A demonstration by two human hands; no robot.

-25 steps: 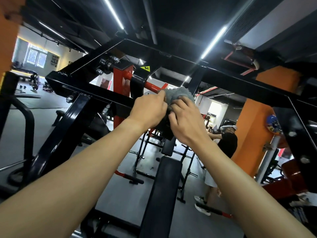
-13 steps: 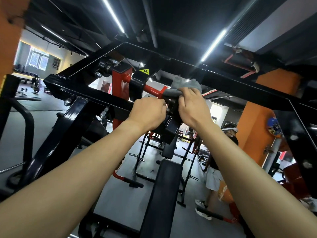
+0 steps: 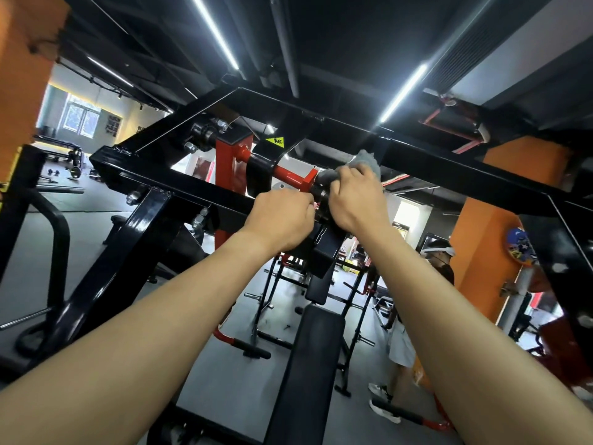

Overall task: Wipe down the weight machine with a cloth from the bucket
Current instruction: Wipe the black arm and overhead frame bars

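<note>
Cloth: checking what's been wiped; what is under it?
The cloth drapes a black fitting at the end of the red bar, held by the right hand. What lies beneath is hidden.

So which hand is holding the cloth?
The right hand, fingers curled over the grey cloth by the red bar; the left hand shows none.

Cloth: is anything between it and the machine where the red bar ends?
Nothing visible. The right hand holds the grey cloth directly against the black collar at the red bar end; the left hand sits beside it.
</note>
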